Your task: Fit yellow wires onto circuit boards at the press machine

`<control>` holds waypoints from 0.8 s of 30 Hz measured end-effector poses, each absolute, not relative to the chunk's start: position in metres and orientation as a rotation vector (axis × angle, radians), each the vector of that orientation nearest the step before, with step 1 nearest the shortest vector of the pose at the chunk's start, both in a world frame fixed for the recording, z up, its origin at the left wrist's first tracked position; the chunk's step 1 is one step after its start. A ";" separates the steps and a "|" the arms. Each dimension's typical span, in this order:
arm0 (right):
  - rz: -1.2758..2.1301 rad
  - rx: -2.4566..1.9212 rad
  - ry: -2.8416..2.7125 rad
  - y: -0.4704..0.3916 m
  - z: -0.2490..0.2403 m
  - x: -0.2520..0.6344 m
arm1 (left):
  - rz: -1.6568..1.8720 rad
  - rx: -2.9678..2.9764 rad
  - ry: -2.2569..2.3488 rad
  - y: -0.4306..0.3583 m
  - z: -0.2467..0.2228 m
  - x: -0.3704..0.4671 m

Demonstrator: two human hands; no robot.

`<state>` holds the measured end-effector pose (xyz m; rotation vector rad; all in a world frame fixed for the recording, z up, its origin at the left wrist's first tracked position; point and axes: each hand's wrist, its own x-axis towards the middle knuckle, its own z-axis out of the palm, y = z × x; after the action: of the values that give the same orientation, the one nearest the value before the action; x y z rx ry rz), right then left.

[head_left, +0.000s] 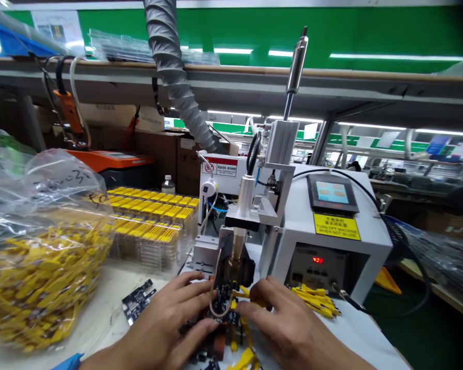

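Under the metal head of a bench machine lies a small dark circuit board, partly hidden by a curved tube and my fingers. My left hand rests at the board's left side, its fingers spread and touching the board's edge. On the right, my right hand has thumb and bent fingers closed around a yellow connector piece beside the board. More yellow pieces lie just below, between the hands. Another dark board lies left of my left hand.
A clear bag of yellow pieces fills the left side. Behind it stand clear trays of yellow parts. A yellow bundle lies beside the grey control box. A ribbed hose hangs above.
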<state>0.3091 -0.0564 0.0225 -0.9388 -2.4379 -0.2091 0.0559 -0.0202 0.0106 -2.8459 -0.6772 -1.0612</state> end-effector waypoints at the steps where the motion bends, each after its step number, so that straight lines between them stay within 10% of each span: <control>1: -0.206 -0.944 -2.433 -0.056 0.023 0.309 | -1.050 -2.858 -0.686 -0.021 0.011 0.056; 24: -0.222 -0.959 -2.456 -0.056 0.019 0.310 | -1.044 -2.861 -0.721 -0.028 0.016 0.058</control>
<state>0.3103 -0.0556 0.0190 -0.9590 -2.4557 -0.2216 0.0583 -0.0276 0.0157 -2.8613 -0.7215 -1.0436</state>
